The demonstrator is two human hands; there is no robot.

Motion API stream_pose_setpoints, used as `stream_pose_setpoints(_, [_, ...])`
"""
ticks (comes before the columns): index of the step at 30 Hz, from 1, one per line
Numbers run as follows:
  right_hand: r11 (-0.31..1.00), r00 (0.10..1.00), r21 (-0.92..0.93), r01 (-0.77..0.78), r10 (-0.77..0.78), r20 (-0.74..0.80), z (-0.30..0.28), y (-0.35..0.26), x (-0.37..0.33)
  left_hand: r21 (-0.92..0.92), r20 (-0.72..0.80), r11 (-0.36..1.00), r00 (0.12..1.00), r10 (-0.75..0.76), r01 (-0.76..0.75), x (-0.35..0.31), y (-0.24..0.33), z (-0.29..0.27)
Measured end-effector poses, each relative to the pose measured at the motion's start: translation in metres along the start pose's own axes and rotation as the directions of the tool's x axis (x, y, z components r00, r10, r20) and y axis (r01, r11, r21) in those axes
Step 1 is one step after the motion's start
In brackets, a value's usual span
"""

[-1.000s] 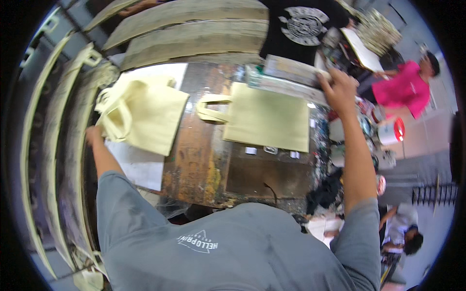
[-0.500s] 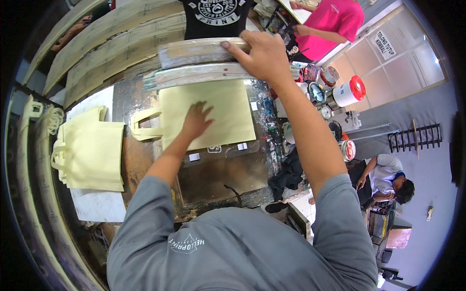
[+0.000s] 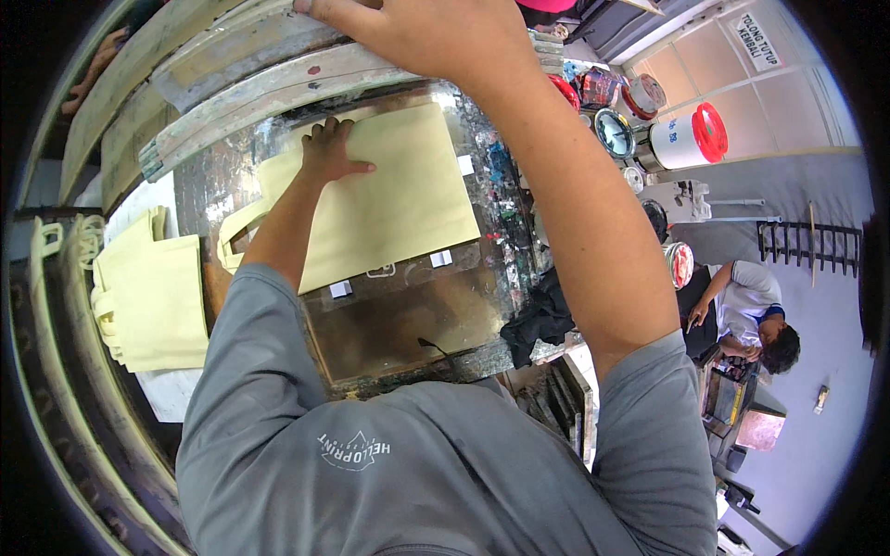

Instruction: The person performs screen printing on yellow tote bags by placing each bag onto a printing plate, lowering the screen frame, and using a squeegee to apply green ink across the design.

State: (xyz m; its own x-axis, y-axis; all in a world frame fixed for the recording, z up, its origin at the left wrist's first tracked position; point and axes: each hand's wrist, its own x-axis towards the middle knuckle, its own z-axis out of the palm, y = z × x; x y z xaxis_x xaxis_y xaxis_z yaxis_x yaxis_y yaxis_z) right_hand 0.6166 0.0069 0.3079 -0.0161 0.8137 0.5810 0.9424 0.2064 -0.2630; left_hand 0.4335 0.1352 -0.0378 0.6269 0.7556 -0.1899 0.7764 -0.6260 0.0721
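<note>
A pale yellow cloth tote bag [image 3: 399, 185] lies flat on the dark, paint-stained table, its handle loop at the left. My left hand [image 3: 329, 153] rests on the bag's far left part, palm down, with fingers apart. My right hand [image 3: 454, 37] is up at the far side, closed on the upper edge of a raised screen printing frame [image 3: 241, 56]; the picture's edge cuts off part of its grip. Below that frame runs a thick, paint-marked wooden bar [image 3: 306, 82]. Small white tabs [image 3: 441, 259] sit along the bag's near edge.
A stack of similar yellow bags [image 3: 153, 296] lies to the left, near long racks [image 3: 120, 389]. At the right stand paint tins and a white bucket with a red lid [image 3: 686, 137]. A black cloth [image 3: 538, 320] hangs at the table's right edge. A person [image 3: 742, 310] sits farther right.
My view has shifted toward the table. My left hand has moved to the bag's far left part, and the bag lies more slanted. My right hand still holds the frame.
</note>
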Motion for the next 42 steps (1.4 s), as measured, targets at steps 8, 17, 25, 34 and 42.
stream_pose_setpoints(8, [0.997,0.976,0.029,-0.078,0.070,0.207,-0.013,-0.014,0.007,0.033,-0.156,0.999,0.988,-0.016,0.021,-0.027,0.004,0.004])
stream_pose_setpoints(17, [0.994,0.991,-0.067,-0.089,0.096,0.097,-0.003,-0.012,-0.008,-0.166,-0.269,0.924,0.917,0.294,-0.345,-0.233,0.127,0.056])
stream_pose_setpoints(25, [0.994,1.000,-0.107,-0.005,0.004,-0.011,-0.001,-0.022,-0.020,-0.155,-0.331,0.931,0.905,0.266,-0.330,-0.215,0.115,0.082])
stream_pose_setpoints(34, [0.995,1.000,-0.098,-0.008,0.008,-0.001,0.000,-0.026,-0.033,-0.127,-0.409,0.929,0.872,0.271,-0.348,-0.221,0.117,0.087])
stream_pose_setpoints(42, [0.994,0.999,-0.098,-0.044,0.044,-0.005,-0.001,-0.031,-0.035,-0.099,-0.305,0.952,0.920,0.248,-0.289,-0.224,0.123,0.084])
